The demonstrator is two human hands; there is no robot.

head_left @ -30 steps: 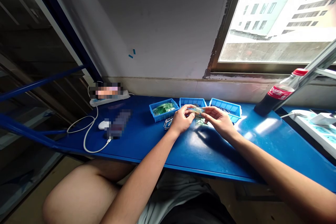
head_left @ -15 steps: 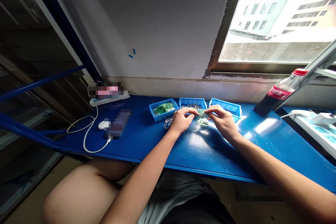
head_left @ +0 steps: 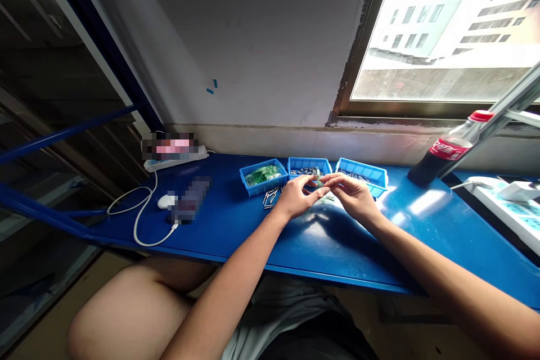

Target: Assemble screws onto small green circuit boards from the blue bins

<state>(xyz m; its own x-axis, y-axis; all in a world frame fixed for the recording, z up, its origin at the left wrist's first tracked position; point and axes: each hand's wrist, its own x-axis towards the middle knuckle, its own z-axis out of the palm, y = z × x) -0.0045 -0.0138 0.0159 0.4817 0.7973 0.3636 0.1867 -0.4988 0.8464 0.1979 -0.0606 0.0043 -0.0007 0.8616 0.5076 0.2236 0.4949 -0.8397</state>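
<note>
Between my two hands is a small clear green-tinted plastic bag (head_left: 329, 197) with small metal pieces in its lower part. My left hand (head_left: 296, 196) pinches the bag's top edge from the left. From the right, my right hand (head_left: 351, 194) grips the same edge, its fingertips almost meeting the left ones and partly hiding the bag. Just beyond are three blue bins: a left bin (head_left: 243, 180) with green bags, a middle bin (head_left: 309, 161) with small metal parts, and a right bin (head_left: 382, 180) with thin screws. Several loose screws (head_left: 271, 197) lie beside my left hand.
A cola bottle (head_left: 442, 152) stands at the back right, near a metal frame and a white power strip (head_left: 517, 202). On the left of the blue table (head_left: 236, 225) lie a blurred-out phone, a white cable (head_left: 135, 225) and another power strip (head_left: 185, 159).
My hands have drawn together at the bag's top, with the fingers folding over it. Less of the bag shows now, and more of the right bin's screws is visible.
</note>
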